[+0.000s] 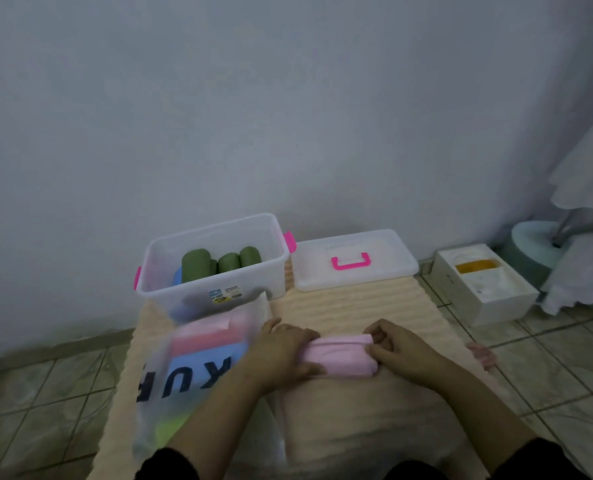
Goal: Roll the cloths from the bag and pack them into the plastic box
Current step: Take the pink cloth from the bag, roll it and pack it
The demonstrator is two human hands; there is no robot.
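The pink cloth [340, 353] lies as a half-made roll on the cream mat [357, 306], between the hands; it looks soft, light and springy, likely to unwind if released, so it is best held at both ends; the left hand [284, 351] curls over its left end and the right hand [399, 348] pinches its right end, each grip clamped on the cloth; to the left the bag [191, 368] holds more folded cloths, blurred through the plastic; beyond stands the plastic box [212, 265] with green rolls [219, 261], its lower contents indistinct; the lid [354, 261] lies beside it.
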